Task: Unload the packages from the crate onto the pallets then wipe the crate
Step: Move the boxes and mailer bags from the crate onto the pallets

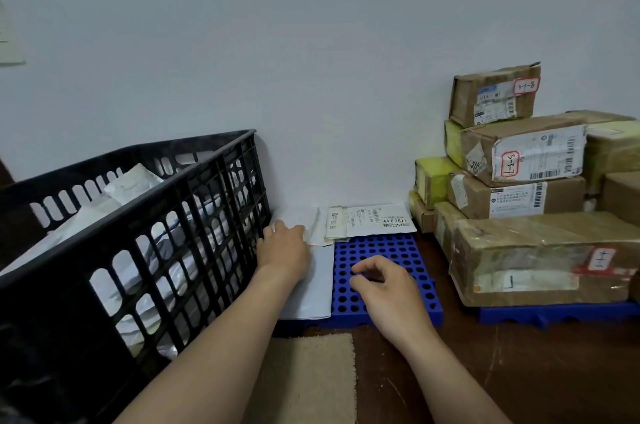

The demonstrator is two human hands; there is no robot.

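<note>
Our left hand (284, 250) presses flat on the grey mailer (311, 288) at the left edge of the blue pallet (381, 250); right hand (384, 285) hovers empty, loosely curled. The crate (207, 240) sits full beside it (slick bags (133, 183)), so we risk piles sliding off that edge.

Crate (52, 312) left of pallet (381, 250); boxes (519, 181) right, seemingly on second pallet (554, 314).

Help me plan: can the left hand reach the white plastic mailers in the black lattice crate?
Probably yes: the left hand lies beside the black lattice crate, whose open top leaves the white plastic mailers uncovered.
</note>
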